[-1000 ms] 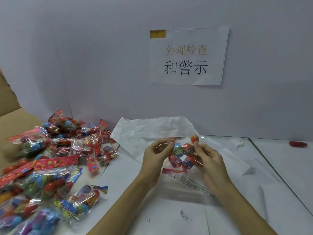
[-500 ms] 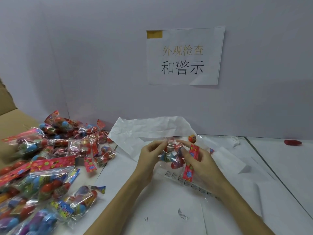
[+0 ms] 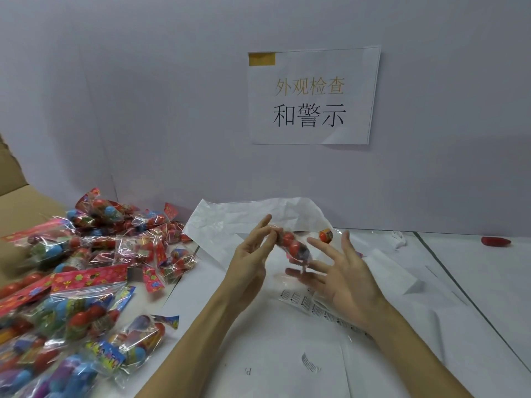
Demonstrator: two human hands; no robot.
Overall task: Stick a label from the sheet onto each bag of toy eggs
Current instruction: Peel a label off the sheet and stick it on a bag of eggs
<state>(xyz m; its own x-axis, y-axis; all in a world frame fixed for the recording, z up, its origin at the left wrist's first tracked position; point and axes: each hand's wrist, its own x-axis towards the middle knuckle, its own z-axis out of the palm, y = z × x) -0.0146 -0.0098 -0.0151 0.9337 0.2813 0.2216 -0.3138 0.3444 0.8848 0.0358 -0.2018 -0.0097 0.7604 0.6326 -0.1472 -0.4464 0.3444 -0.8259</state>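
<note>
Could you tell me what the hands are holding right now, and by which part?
The left hand pinches a bag of toy eggs by its upper end; the right hand is open, fingers spread beside it.

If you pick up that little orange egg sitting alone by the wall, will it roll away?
Probably. The loose egg looks rounded and smooth, so a nudge would likely send it rolling across the flat table. It seems small and likely light.

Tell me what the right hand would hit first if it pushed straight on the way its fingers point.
The right hand has straight fingers pointing up and left. The first thing in that line is the bag of toy eggs, held up by the left hand. Depth is unclear, so it may already be touching the bag.
</note>
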